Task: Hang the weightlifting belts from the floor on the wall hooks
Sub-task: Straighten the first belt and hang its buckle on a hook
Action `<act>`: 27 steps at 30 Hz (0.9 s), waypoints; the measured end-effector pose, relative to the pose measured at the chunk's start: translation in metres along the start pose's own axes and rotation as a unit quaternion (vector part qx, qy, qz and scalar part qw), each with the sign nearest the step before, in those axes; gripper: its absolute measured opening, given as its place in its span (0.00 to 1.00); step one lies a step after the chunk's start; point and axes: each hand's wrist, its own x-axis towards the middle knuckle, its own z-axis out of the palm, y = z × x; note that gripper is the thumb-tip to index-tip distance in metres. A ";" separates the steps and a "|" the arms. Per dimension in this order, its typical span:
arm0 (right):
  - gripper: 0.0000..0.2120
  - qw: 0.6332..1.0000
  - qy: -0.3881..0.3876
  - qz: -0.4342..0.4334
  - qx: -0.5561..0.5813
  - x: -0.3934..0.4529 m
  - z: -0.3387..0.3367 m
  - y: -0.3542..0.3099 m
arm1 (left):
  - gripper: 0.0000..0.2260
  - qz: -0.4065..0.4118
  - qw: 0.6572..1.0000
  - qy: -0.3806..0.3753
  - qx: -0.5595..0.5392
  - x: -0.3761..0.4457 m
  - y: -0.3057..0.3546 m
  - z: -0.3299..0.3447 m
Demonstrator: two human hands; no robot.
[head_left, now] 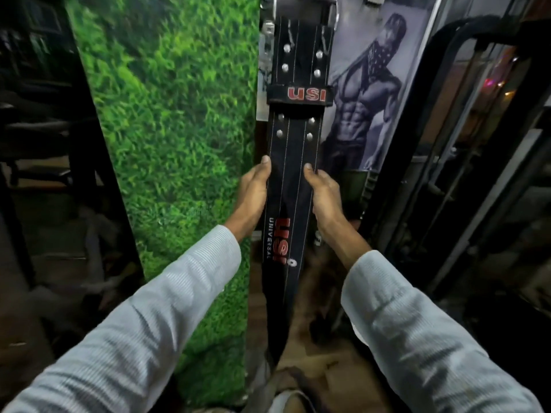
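Black weightlifting belt (293, 162) hangs vertically, buckle end at top, just right of the green turf panel (167, 138). Left hand (252, 192) and right hand (323, 193) each clasp one belt edge mid-length, fingers closed behind it.

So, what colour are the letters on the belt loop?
Red letters on the black belt, head view.

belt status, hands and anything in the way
Left hand and right hand grip the belt by its edges. Belt hangs upright, buckle at top; hook not visible. Nothing in the way.
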 end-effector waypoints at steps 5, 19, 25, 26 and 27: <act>0.11 0.997 0.022 0.042 -0.055 -0.049 -0.011 0.041 | 0.19 -0.058 0.997 0.000 -0.053 -0.038 -0.036 -0.011; 0.14 0.957 0.043 0.196 -0.208 -0.157 -0.055 0.195 | 0.14 -0.197 0.977 -0.017 0.077 -0.146 -0.189 -0.041; 0.17 0.924 -0.041 0.287 -0.251 -0.198 -0.096 0.313 | 0.12 -0.291 0.948 -0.006 0.127 -0.185 -0.262 -0.042; 0.20 0.915 -0.043 0.301 -0.266 -0.206 -0.108 0.342 | 0.12 -0.301 0.945 -0.002 0.128 -0.193 -0.278 -0.042; 0.21 0.906 -0.045 0.315 -0.279 -0.213 -0.117 0.364 | 0.12 -0.312 0.941 -0.002 0.130 -0.200 -0.293 -0.043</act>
